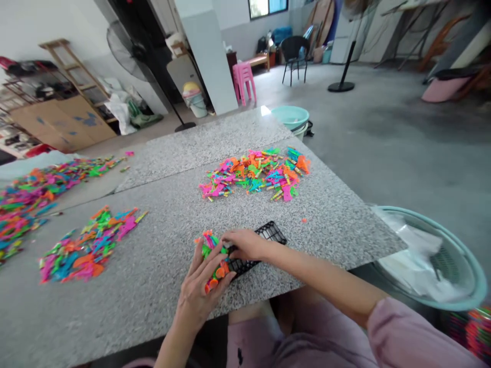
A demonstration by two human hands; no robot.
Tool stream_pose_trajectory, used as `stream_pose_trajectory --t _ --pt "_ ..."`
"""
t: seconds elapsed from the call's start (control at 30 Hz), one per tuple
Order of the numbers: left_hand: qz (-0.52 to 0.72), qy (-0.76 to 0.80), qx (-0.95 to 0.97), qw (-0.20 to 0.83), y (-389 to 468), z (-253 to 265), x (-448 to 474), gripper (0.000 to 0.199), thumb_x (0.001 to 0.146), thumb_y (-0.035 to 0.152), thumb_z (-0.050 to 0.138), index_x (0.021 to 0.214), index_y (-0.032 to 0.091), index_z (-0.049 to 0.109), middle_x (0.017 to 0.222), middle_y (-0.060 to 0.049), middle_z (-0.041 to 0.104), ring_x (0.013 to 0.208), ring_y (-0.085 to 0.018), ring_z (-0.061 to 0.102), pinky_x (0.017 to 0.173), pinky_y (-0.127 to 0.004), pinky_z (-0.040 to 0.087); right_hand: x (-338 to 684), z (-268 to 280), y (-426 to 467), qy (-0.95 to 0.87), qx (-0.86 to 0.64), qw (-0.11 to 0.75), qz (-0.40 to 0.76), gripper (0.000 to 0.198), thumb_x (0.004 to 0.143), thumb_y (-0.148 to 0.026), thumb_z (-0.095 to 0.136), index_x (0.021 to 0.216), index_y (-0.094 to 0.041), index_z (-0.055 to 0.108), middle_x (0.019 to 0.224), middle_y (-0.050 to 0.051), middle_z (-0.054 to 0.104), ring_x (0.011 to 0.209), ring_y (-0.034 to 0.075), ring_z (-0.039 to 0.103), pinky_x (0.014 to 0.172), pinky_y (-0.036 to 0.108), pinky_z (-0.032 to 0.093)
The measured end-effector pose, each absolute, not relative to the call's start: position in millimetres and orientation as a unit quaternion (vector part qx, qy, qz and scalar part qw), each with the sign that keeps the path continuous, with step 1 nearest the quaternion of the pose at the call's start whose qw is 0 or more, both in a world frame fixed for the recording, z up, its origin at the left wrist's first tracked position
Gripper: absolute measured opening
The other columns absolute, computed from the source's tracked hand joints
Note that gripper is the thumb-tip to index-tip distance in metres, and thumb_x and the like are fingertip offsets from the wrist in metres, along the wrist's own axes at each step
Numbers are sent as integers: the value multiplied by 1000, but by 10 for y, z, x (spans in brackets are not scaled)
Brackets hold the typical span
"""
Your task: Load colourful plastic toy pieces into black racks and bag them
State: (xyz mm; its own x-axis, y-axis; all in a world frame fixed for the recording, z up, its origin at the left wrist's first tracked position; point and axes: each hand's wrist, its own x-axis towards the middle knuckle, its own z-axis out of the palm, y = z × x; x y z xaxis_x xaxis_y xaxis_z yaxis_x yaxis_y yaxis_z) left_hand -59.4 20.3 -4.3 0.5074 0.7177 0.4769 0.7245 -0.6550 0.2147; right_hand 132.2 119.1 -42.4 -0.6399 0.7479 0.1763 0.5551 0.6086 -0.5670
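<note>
Near the table's front edge lies a black plastic grid tray (271, 232). Small bright plastic pieces (219, 270) in orange, green and pink are bunched at its left end. My left hand (199, 286) curves round this bunch, fingers along its left side and thumb at the front edge. Over the tray is my right hand (245, 244), its fingertips pinched together beside the bunch. What they hold, if anything, is hidden by the fingers.
Piles of similar pieces lie on the speckled stone table (169, 225): one farther back (257, 174), one at left (90, 245), and a larger heap (42, 191) at far left. A green basket (473, 271) with plastic bags stands at right.
</note>
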Motion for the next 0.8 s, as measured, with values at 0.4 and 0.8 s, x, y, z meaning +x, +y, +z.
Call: stream_pose_trajectory --t 0.4,0.8 --pt "-294 -405 -865 44 216 -109 -613 36 86 25 69 121 22 60 132 -6 64 145 -33 27 109 -53 46 2765 -731 911 -793 -574 205 3 17 97 -23 49 109 -16 60 114 14 64 122 27 49 102 42 39" --pt "-282 -397 -872 43 206 -85 -614 34 85 23 70 118 19 60 132 -8 64 145 -34 26 108 -51 47 3032 -503 1151 -564 -706 262 337 22 78 -33 69 70 -20 54 61 4 62 56 20 63 56 32 49"
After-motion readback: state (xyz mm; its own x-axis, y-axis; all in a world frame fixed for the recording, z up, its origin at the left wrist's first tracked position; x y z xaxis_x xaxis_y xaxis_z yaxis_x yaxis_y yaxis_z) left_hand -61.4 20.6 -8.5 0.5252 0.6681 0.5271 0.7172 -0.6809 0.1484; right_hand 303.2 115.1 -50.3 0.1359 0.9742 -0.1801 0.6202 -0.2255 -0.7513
